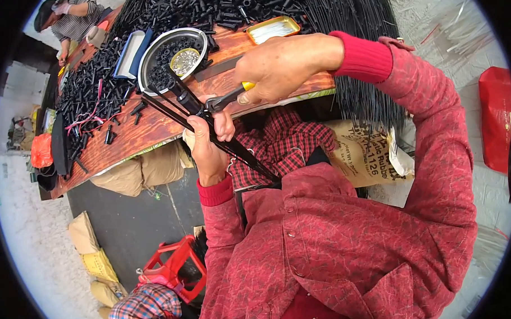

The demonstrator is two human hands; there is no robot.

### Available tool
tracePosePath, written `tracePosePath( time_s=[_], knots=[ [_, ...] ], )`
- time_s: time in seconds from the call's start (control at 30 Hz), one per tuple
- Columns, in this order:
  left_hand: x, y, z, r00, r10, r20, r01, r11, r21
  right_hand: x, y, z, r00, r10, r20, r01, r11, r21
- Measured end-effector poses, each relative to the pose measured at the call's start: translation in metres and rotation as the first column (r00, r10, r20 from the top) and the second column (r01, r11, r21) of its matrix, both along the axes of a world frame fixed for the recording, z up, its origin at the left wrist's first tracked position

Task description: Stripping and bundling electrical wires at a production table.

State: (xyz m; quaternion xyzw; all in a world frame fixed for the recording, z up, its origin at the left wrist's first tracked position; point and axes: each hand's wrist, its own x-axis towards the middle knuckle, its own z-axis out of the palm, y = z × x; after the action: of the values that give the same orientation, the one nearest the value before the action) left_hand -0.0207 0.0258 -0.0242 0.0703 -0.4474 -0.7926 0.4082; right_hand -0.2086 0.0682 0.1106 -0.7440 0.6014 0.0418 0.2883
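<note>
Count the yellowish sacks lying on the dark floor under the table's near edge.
5: two sacks tucked beneath the table, three more stacked lower left near the red stool. Others may be hidden.

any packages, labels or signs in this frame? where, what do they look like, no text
Tan sack: right of the person's lap under the bench edge, creased, dark print.
Red bag: far right on the floor, glossy, pale mark.
Tan sacks: under the wooden bench, plump, plain.
Yellowish sacks: lower left floor, stacked.
</note>
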Motion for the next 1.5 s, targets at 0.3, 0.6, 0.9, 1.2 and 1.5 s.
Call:
tracePosePath(
  time_s=[0.3,0.6,0.9,1.2,1.5],
  knots=[
    [-0.003,0.005,-0.008,0.997,0.069,0.038,-0.067,0.997,-0.046,0.007,0.012,-0.007,0.999,-0.042,-0.008,0.04,0.991,-0.128],
    [0.0,0.003,-0.002,0.997,0.072,0.04,-0.071,0.997,-0.032,0.017,0.016,-0.002,0.955,-0.215,0.202,0.173,0.963,0.208],
    [0.0,0.002,-0.001,0.998,-0.058,-0.012,0.058,0.997,0.042,0.01,0.014,-0.013,0.889,-0.327,0.322,0.182,0.896,0.406],
    [-0.002,0.009,0.001,0.995,0.083,0.055,-0.081,0.996,-0.04,0.011,0.014,-0.01,0.942,-0.256,0.217,0.174,0.925,0.339],
    [-0.002,0.015,0.006,0.964,0.201,0.176,-0.199,0.98,-0.032,0.014,0.01,-0.014,0.931,-0.276,0.238,0.172,0.908,0.382]
  ],
)
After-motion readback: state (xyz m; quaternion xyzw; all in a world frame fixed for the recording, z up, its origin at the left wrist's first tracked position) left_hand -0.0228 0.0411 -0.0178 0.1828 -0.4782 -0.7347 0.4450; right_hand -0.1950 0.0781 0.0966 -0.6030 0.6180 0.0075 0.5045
